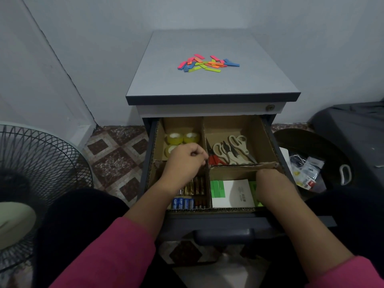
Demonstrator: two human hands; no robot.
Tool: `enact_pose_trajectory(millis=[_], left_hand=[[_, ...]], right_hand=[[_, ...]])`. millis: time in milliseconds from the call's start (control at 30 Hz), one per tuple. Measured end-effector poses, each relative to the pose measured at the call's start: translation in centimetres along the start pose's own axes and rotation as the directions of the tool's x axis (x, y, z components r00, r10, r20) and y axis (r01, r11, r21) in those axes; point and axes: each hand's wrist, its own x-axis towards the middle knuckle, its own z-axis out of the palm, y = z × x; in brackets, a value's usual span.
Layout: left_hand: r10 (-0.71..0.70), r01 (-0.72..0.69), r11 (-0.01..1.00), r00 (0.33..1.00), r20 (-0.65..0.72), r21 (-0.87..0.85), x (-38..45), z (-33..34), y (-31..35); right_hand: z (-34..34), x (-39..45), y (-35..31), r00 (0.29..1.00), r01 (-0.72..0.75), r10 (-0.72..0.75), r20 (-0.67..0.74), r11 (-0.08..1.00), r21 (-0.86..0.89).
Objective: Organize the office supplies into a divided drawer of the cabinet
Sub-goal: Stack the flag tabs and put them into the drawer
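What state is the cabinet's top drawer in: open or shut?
Open: the drawer is pulled out, showing its cardboard compartments with tape rolls, scissors and batteries.

I see a wire-caged fan [31,179] at left on the patterned floor tiles [116,159], and a dark bin [311,163] holding packets at right.

Both forearms reach forward from pink sleeves pushed up short of the wrists. The left hand [185,161] lies back uppermost, its fingers curled under toward the right; whether they hold anything cannot be told. The right hand [268,179] points down and away, its fingers out of sight, so that its state cannot be judged. The two hands are well apart.
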Motion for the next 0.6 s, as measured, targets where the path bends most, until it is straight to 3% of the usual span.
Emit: enact_pose_trajectory(millis=[600], left_hand=[[0.005,-0.005,1.0,1.0,0.0,0.009,0.12,0.01,-0.24]], right_hand=[[0.04,0.18,0.24,0.998,-0.024,0.02,0.054,0.998,0.062]])
